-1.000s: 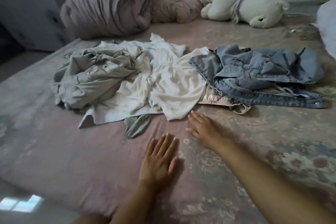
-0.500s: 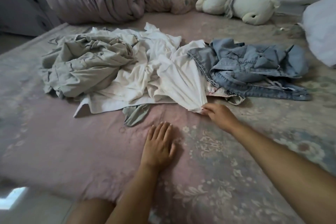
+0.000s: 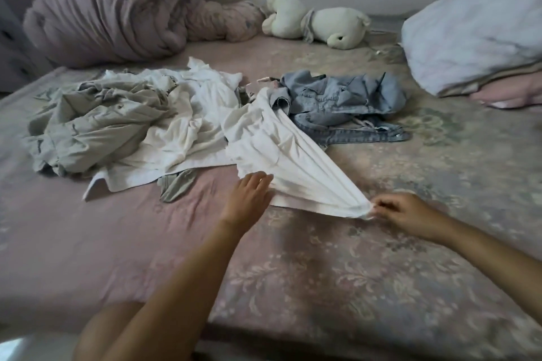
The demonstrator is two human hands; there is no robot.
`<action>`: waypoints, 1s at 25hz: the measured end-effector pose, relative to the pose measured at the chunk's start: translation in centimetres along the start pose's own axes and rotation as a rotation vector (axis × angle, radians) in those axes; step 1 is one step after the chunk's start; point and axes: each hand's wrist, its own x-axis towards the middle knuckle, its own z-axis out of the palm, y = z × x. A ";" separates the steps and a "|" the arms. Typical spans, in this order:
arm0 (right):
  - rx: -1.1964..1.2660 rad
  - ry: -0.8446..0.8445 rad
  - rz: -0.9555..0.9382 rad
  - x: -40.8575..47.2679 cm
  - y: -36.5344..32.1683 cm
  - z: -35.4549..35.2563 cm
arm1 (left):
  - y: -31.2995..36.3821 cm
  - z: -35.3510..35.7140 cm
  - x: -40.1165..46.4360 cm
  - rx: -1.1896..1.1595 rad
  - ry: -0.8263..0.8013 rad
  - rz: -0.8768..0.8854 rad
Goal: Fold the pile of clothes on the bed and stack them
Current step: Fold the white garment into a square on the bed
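White shirt (image 3: 272, 155) half out of clothes pile (image 3: 132, 126) on bed (image 3: 88, 243). My right hand (image 3: 407, 214) pinches corner, pulling it taut to free it. Left hand (image 3: 249, 199) flat, fingers relaxed, resting on hem to spread it.

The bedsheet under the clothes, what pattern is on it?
The bedsheet is dusty pink with a faded floral, leafy pattern, seen in the head view.
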 end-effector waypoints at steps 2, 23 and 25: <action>-0.046 -0.040 0.043 -2.2 2.2 0.5 | 1.0 1.1 -0.4 -0.001 -0.093 0.051; -0.031 0.231 0.242 -1.6 5.3 2.1 | 6.6 -4.4 -4.2 -0.212 -0.735 0.115; 0.002 0.277 0.217 -1.3 5.7 2.9 | 6.3 -4.2 -3.2 -0.228 -0.604 0.167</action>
